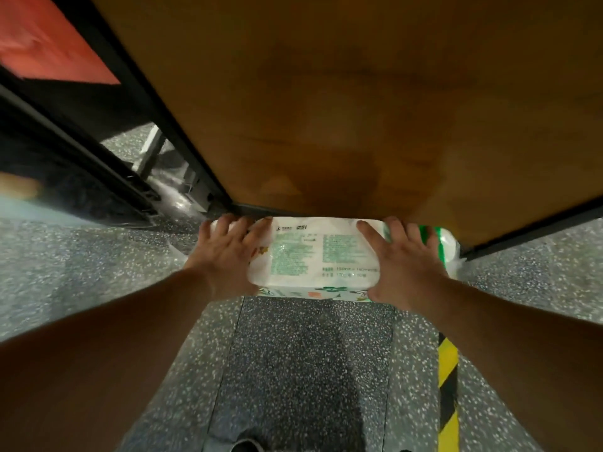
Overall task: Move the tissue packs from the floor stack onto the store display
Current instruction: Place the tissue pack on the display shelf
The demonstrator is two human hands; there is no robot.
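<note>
While both hands grasp its ends, left hand and right hand, the white tissue pack with green print sits mid-frame.

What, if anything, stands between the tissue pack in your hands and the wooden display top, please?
Nothing visible does. The left hand and right hand hold the tissue pack at the near edge of the wooden display top, whose visible surface ahead is bare.
</note>
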